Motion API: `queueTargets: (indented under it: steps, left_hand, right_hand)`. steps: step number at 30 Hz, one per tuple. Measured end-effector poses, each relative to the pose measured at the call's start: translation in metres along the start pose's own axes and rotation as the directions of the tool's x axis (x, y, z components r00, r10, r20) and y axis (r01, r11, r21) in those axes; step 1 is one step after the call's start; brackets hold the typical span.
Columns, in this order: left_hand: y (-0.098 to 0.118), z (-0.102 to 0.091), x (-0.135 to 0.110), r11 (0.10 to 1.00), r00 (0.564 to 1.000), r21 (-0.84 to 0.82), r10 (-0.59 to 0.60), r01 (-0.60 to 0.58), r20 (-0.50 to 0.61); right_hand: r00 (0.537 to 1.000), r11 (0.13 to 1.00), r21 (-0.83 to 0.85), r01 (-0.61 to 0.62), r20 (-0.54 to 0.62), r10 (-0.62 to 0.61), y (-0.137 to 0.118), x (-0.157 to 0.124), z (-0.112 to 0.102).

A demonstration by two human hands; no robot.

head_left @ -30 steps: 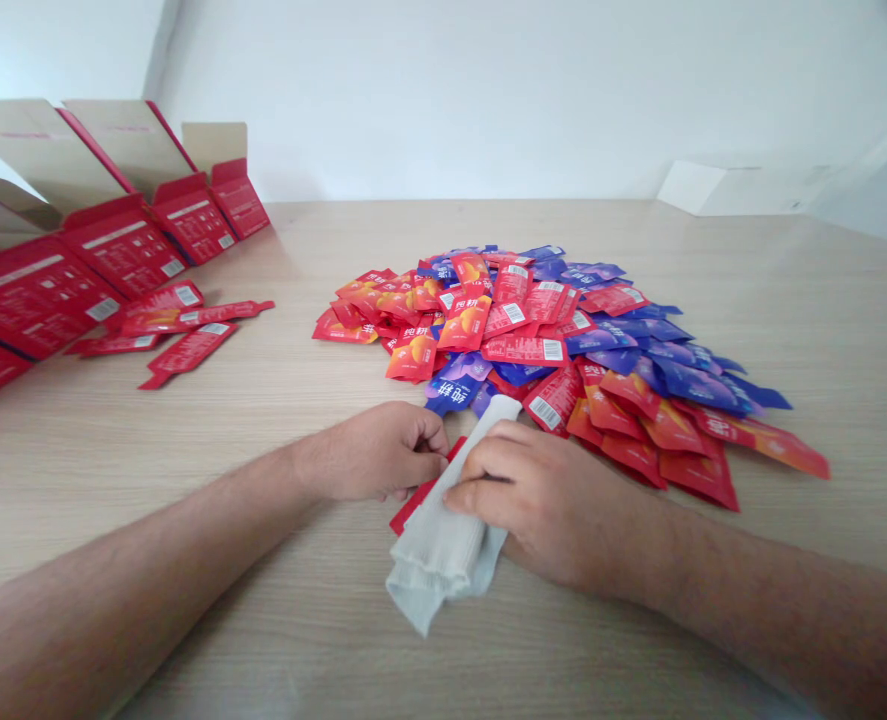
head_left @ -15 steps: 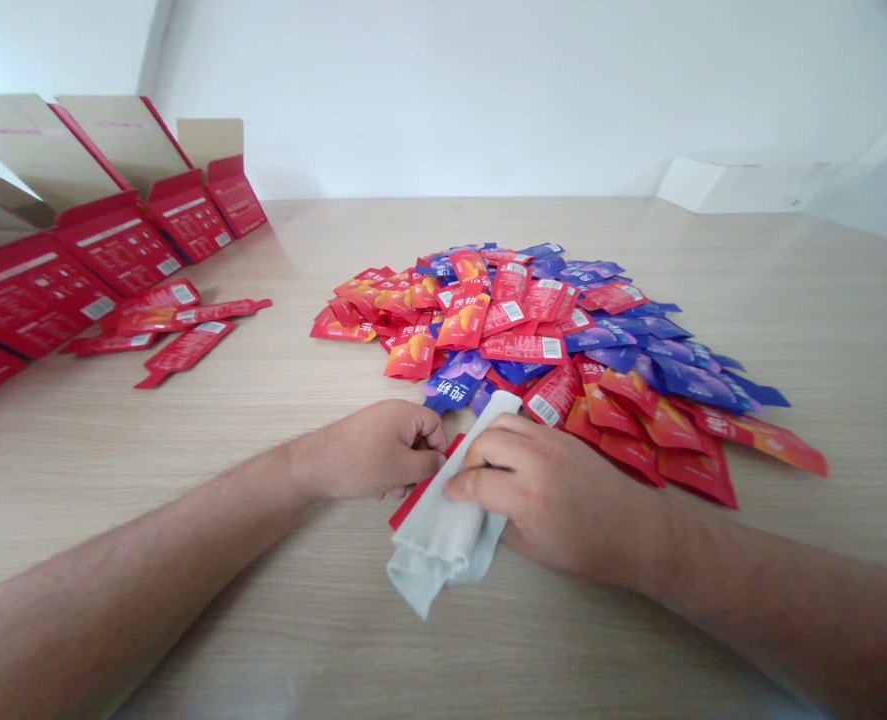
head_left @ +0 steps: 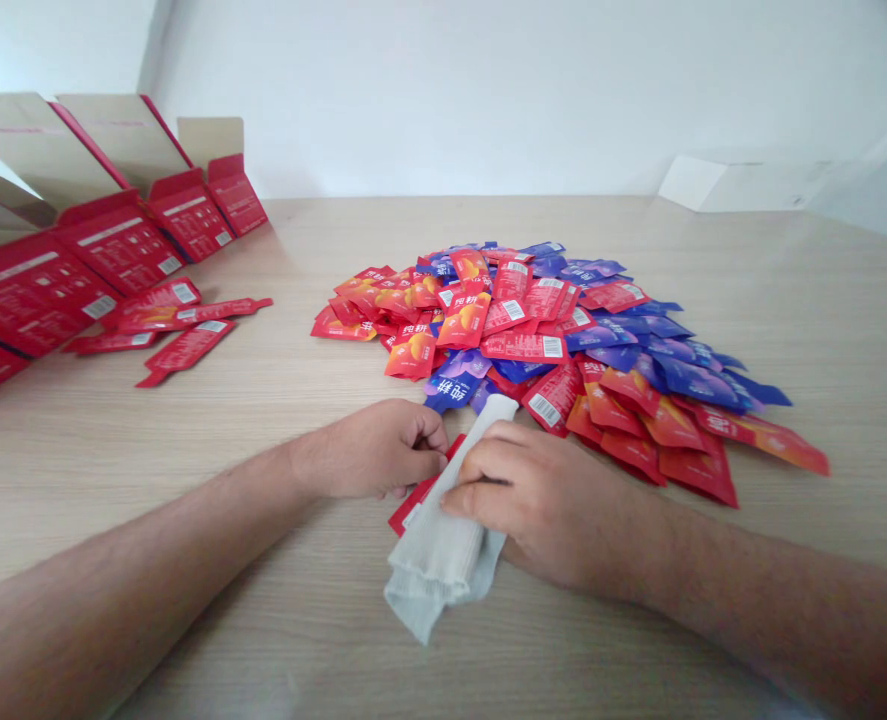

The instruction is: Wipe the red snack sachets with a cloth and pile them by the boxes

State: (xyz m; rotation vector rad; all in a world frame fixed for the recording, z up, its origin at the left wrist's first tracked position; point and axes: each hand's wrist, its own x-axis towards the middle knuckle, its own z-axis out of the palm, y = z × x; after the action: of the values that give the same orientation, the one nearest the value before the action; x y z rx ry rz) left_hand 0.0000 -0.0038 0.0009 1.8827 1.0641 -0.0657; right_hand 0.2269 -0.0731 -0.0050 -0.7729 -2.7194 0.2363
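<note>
A folded white cloth [head_left: 443, 540] is gripped in my right hand [head_left: 540, 490], thumb and fingers closed on its upper half. The cloth lies slantwise over a red sachet [head_left: 413, 505], whose left edge and part of a white label show. My left hand [head_left: 390, 450] is closed, its thumb and forefinger pinching the sachet's left edge; the other fingers are curled under. Just beyond both hands lies a heap of red sachets [head_left: 462, 320] and blue-purple sachets [head_left: 612, 333] with fruit pictures. The cloth's top end comes close to the near side of this heap.
Several opened red cardboard boxes [head_left: 117, 245] with raised flaps stand in a row at the left. A few loose red sachets [head_left: 188, 350] lie in front of them. A white box [head_left: 743, 185] sits at the back right by the wall. All rests on a pale wood-grain table [head_left: 278, 620].
My right hand has slid the cloth slightly toward me along the red sachet, uncovering a bit of its white label. My left hand has stayed in place.
</note>
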Motion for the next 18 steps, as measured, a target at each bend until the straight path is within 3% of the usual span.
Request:
queueTargets:
  steps: [7, 12, 16, 18]
  left_hand:
    - [-0.0009, 0.0003, 0.0001, 1.000, 1.000, 0.013, 0.000, 0.000, -0.008]
    - [-0.0003, -0.0011, 0.0006, 1.000, 1.000, 0.010, 0.009, -0.009, 0.010]
    - [0.0011, -0.0009, -0.0004, 1.000, 1.000, 0.009, -0.005, 0.005, 0.003]
    - [0.0013, -0.0011, -0.0003, 1.000, 1.000, 0.016, 0.005, -0.005, 0.004]
  right_hand:
    - [0.997, 0.998, -0.017, -0.068, -0.038, 0.067, 0.0005, -0.0002, -0.0006]
    - [0.999, 1.000, -0.007, 0.030, 0.043, -0.029, -0.0009, 0.0001, -0.0020]
    - [0.997, 0.998, -0.014, -0.064, -0.031, 0.064, 0.0004, -0.0001, -0.0009]
    - [0.999, 0.999, -0.015, -0.049, -0.015, 0.049, -0.0002, 0.0002, -0.0013]
